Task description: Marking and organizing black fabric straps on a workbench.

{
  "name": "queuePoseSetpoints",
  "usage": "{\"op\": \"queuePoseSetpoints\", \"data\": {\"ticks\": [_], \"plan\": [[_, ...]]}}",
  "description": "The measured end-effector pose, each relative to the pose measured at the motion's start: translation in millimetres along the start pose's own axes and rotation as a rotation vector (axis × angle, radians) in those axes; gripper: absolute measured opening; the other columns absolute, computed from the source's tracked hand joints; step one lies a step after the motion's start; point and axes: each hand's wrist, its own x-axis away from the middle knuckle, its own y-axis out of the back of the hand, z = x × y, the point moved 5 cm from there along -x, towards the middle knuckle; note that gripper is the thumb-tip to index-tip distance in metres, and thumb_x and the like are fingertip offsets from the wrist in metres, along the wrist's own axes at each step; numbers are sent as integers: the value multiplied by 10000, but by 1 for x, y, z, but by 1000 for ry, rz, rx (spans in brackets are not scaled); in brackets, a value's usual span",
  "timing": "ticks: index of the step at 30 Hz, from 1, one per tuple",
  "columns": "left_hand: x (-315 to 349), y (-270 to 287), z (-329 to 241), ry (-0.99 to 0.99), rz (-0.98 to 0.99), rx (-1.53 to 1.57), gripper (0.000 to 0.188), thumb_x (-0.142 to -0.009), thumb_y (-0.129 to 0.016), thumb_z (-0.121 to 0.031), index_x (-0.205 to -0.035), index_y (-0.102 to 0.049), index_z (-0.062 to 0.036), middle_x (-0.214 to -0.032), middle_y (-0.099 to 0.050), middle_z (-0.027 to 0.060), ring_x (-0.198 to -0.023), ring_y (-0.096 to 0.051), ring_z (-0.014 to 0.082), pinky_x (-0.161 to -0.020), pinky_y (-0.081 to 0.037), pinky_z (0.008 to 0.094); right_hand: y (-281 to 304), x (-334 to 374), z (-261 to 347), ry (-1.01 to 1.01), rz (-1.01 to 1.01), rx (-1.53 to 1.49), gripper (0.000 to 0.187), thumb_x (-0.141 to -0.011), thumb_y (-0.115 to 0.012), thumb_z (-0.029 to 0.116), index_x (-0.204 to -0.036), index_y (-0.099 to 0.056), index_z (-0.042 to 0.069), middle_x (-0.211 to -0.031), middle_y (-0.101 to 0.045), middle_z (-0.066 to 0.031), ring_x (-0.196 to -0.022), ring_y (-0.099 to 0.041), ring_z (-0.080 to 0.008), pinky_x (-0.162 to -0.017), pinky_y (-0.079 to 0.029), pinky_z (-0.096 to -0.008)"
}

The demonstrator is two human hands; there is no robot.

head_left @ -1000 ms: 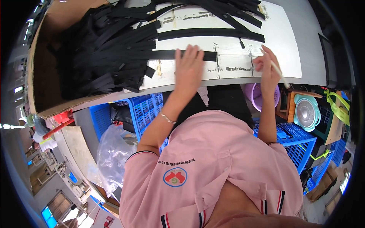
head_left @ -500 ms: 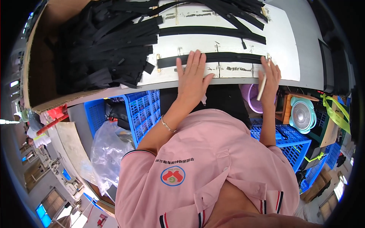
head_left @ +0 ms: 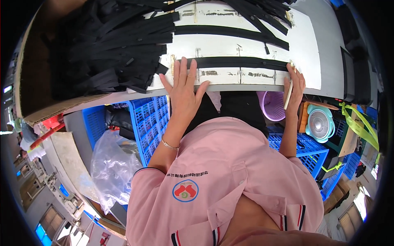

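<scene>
A black zipper (head_left: 238, 62) lies straight across a white board (head_left: 305, 61) that bears dark marks and lines. On its left end my left hand (head_left: 183, 92) rests flat, fingers spread, holding nothing. My right hand (head_left: 294, 90) is at the zipper's right end, fingertips touching it. A thin white pencil-like stick (head_left: 288, 96) is held in that hand, slanting down along the palm. Farther up the board lies a second black zipper (head_left: 221, 30), with a small pull hanging near its right end.
A cardboard box (head_left: 30, 88) heaped with black zippers (head_left: 119, 53) stands at the left. More zippers cross the board's far side. Below the table edge are blue crates (head_left: 150, 123), a purple basket (head_left: 273, 106), a turquoise fan (head_left: 321, 124) and a clear plastic bag (head_left: 111, 164).
My left hand has slid left along the zipper to its left end, its fingers spreading wider. My right hand stays at the right end with the stick. The view has shifted slightly.
</scene>
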Motion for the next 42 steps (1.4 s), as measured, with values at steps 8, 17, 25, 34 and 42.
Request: {"op": "queuePoseSetpoints", "data": {"ticks": [8, 17, 25, 34, 42], "plan": [[-1, -1, 1, 13, -25, 28, 700, -931, -698, -423, -1498, -491, -68, -1584, -420, 164, -1518, -304, 345, -1188, -35, 667, -17, -39, 121, -272, 118, -848, 265, -1024, -585, 204, -1158, -739, 35, -1005, -750, -82, -990, -628, -185, -880, -503, -325], [-2, 0, 0, 44, -43, 51, 736, -911, -709, -426, -1478, -486, -13, -1562, -443, 173, -1506, -328, 336, -1196, -36, 655, -91, -59, 196, -164, 335, -1093, 212, -1006, -623, 162, -1060, -733, -11, -802, -677, -45, -691, -580, -87, -617, -459, -250], [-1, 0, 2, 23, -62, 59, 744, -908, -708, -425, -1480, -482, -7, -1555, -451, 177, -1508, -326, 327, -1198, -27, 648, -96, -58, 203, -124, 359, -1023, 220, -1019, -622, 174, -1056, -732, -13, -800, -680, -61, -701, -593, -95, -631, -470, -246], [-1, 0, 1, 25, -42, 66, 735, -914, -705, -410, -1478, -481, 6, -1571, -423, 188, -1508, -318, 342, -1185, -36, 666, -96, -58, 204, -17, 273, -945, 212, -1015, -625, 164, -1048, -732, -17, -815, -690, -71, -699, -599, -97, -630, -472, -253], [-1, -2, 1, 28, -22, 52, 744, -930, -685, -419, -1506, -447, -13, -1594, -399, 170, -1524, -289, 337, -1186, -35, 659, -97, -54, 197, -39, 376, -987, 234, -970, -675, 215, -929, -767, 4, -731, -734, -83, -630, -673, -132, -572, -502, -283]]}}
